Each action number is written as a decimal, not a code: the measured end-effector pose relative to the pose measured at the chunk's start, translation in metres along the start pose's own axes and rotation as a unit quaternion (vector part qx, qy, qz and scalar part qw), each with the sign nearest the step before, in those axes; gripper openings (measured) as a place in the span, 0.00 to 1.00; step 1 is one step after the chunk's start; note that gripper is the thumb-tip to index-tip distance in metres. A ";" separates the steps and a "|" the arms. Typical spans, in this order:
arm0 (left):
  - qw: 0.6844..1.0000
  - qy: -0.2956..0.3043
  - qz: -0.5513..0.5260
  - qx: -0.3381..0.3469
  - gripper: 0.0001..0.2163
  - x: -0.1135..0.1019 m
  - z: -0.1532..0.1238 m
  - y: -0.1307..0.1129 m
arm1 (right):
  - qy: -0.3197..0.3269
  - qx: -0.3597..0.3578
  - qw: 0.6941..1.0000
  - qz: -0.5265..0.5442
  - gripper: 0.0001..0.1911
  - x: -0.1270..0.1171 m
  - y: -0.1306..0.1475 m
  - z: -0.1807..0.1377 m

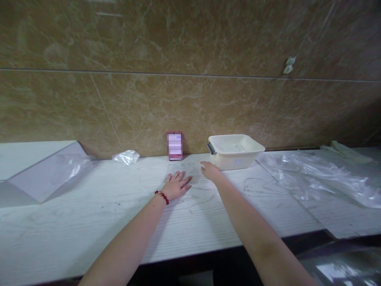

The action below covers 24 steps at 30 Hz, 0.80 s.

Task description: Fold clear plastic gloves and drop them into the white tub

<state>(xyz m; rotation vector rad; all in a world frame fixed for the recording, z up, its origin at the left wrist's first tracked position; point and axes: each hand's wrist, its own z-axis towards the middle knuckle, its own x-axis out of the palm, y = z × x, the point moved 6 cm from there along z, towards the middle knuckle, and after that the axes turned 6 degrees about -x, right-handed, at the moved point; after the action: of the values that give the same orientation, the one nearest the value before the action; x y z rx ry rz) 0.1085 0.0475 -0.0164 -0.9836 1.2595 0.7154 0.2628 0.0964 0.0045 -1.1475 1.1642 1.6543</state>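
Note:
My left hand (175, 186), with a red bead bracelet (162, 196) at its wrist, lies palm down on the white wood-grain table (125, 222), fingers spread. To its right, my right hand (210, 171) is low over the table, just in front of the left end of a cream plastic bin (235, 161). Its forefinger and thumb point left with a small gap between them; the other fingers are hidden. Between the hands the surface looks faintly greyish and see-through, perhaps clear film, but I cannot tell. Behind them a phone (175, 147) leans upright against the wall.
A crumpled clear bag (127, 157) lies left of the phone. Further left stands a white angled box (44, 174) with clear plastic by it. Clear plastic sheeting (321, 178) spreads over the right side. A brown marbled wall (149, 103) closes the back.

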 end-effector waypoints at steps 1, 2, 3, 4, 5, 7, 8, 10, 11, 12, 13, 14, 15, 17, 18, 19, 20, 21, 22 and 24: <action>1.000 0.000 0.001 0.001 0.23 0.000 0.000 0.000 | 0.002 -0.003 1.000 0.001 0.21 -0.006 -0.001 -0.001; 1.000 0.000 0.003 0.001 0.22 0.000 0.000 0.000 | 0.011 -0.011 1.000 0.000 0.19 -0.011 0.000 -0.002; 1.000 -0.001 0.005 0.001 0.22 0.000 0.000 0.000 | 0.024 -0.024 0.999 -0.004 0.18 -0.015 0.001 -0.005; 1.000 -0.001 0.006 0.000 0.21 0.000 0.000 0.000 | 0.038 -0.040 0.998 -0.009 0.16 -0.017 0.004 -0.008; 1.000 -0.002 0.007 -0.001 0.21 0.000 0.000 0.000 | 0.051 -0.059 0.997 -0.014 0.15 -0.019 0.008 -0.012; 1.000 -0.002 0.011 -0.002 0.21 0.000 0.001 0.000 | 0.067 -0.098 0.993 -0.023 0.14 -0.018 0.015 -0.019; 1.000 0.000 0.014 -0.002 0.21 0.000 0.001 0.000 | 0.069 -0.110 0.991 -0.028 0.14 -0.016 0.018 -0.021; 1.000 0.006 0.020 -0.004 0.20 0.000 0.001 0.000 | 0.071 -0.102 0.991 -0.044 0.15 -0.012 0.017 -0.023; 1.000 0.010 0.023 -0.006 0.20 0.000 0.000 0.000 | 0.071 -0.085 0.992 -0.057 0.16 -0.009 0.015 -0.022; 1.000 0.014 0.025 -0.008 0.20 0.000 0.000 0.000 | 0.071 -0.064 0.993 -0.073 0.17 -0.006 0.012 -0.021; 0.999 0.018 0.027 -0.009 0.20 0.000 0.000 -0.001 | 0.071 -0.045 0.992 -0.089 0.19 -0.003 0.008 -0.019; 0.999 0.020 0.028 -0.010 0.20 -0.001 -0.001 -0.001 | 0.069 -0.034 0.992 -0.104 0.20 -0.001 0.005 -0.017; 0.999 0.021 0.028 -0.009 0.20 -0.001 -0.001 -0.002 | 0.065 -0.029 0.991 -0.115 0.21 0.000 0.003 -0.015; 0.999 0.022 0.024 -0.007 0.21 -0.003 -0.002 -0.003 | 0.051 -0.033 0.990 -0.124 0.23 0.003 0.001 -0.010; 1.000 0.023 0.021 -0.005 0.21 -0.003 -0.003 -0.003 | 0.043 -0.038 0.990 -0.125 0.24 0.003 0.000 -0.008; 1.000 0.024 0.017 -0.002 0.21 -0.004 -0.003 -0.004 | 0.036 -0.045 0.990 -0.125 0.24 0.004 0.000 -0.006; 1.000 0.025 0.013 0.003 0.22 -0.004 -0.003 -0.004 | 0.033 -0.052 0.990 -0.124 0.25 0.005 0.000 -0.004; 1.000 0.028 0.010 0.007 0.22 -0.004 -0.004 -0.004 | 0.035 -0.060 0.990 -0.121 0.25 0.006 0.000 -0.002; 0.999 0.030 0.007 0.012 0.22 -0.004 -0.004 -0.004 | 0.039 -0.068 0.990 -0.118 0.25 0.006 0.001 0.000; 0.999 0.034 0.000 0.020 0.22 -0.004 -0.005 -0.004 | 0.049 -0.074 0.990 -0.112 0.25 0.008 0.002 0.004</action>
<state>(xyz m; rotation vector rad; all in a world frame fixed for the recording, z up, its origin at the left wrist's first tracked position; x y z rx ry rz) 0.1094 0.0415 -0.0116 -0.9819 1.3295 0.6591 0.2580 0.1005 -0.0021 -1.4125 0.9438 1.5460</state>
